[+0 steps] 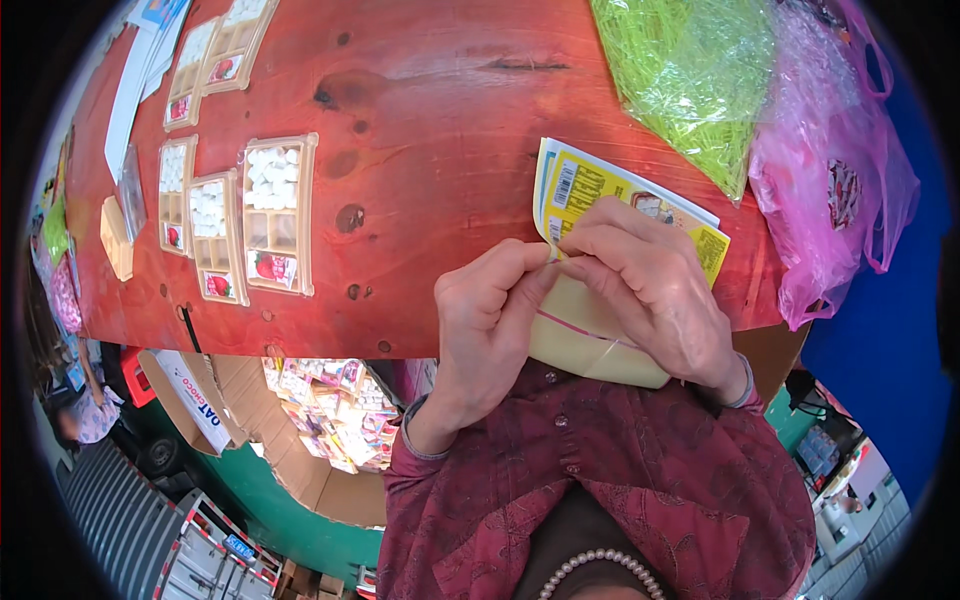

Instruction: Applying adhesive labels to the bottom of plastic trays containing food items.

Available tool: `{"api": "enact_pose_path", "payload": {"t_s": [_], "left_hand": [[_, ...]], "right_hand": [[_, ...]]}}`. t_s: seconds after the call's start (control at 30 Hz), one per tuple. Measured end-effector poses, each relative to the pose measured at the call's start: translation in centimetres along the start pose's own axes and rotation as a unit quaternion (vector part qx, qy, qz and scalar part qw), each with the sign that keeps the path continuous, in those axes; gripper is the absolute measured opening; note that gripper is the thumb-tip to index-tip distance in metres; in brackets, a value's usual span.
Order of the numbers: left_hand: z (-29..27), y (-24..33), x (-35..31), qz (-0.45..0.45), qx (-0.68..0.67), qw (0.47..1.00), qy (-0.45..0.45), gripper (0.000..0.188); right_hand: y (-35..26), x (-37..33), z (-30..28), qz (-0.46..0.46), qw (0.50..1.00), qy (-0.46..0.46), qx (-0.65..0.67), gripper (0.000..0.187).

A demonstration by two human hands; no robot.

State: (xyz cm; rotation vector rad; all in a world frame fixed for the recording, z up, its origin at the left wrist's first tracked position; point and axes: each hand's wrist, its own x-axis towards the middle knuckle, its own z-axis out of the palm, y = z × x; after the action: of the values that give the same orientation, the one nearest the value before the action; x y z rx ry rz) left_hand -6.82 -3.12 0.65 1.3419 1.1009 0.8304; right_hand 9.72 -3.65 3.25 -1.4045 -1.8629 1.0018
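A pale cream sleeve-like packet with a pink stripe (pixel 590 340) lies at the table's near edge, against my front. Above it, both hands meet fingertip to fingertip. My left hand (pixel 490 315) pinches a small yellowish tip at the packet's upper end. From the other side my right hand (pixel 655 290) pinches the same tip between thumb and fingers. Whether the tip belongs to the packet cannot be made out. Partly under my right hand rests a stack of yellow printed cards (pixel 705 245), with a barcode on the top one.
Beige compartment trays (pixel 308 215) with white pieces and strawberry-printed packets stand at left. A bag of green shredded filler (pixel 690 90) and a pink plastic bag (pixel 820 200) are at right. Below the table, an open cardboard box (pixel 235 385) holds many small packets.
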Motion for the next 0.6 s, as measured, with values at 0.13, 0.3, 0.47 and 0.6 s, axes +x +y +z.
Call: {"api": "enact_pose_path", "payload": {"t_s": [0.13,0.3,0.47,0.6], "left_hand": [[-0.2,-0.2,0.2,-0.006,0.003,1.0,-0.016,0.007],[-0.2,-0.4,0.0,0.016,-0.003,1.0,-0.008,0.007],[-0.7,-0.7,-0.3,0.002,-0.014,1.0,0.004,0.008],[-1.8,-0.4,-1.2,-0.038,-0.057,0.996,0.058,0.009]], "right_hand": [[0.0,0.2,0.0,0.004,0.999,-0.02,-0.031,0.009],[0.5,0.4,0.5,0.008,1.0,0.017,0.007,0.008],[1.4,-0.1,1.3,0.068,0.994,0.054,0.067,0.009],[2.0,-0.5,-0.5,0.182,0.918,0.123,0.33,0.018]]}}
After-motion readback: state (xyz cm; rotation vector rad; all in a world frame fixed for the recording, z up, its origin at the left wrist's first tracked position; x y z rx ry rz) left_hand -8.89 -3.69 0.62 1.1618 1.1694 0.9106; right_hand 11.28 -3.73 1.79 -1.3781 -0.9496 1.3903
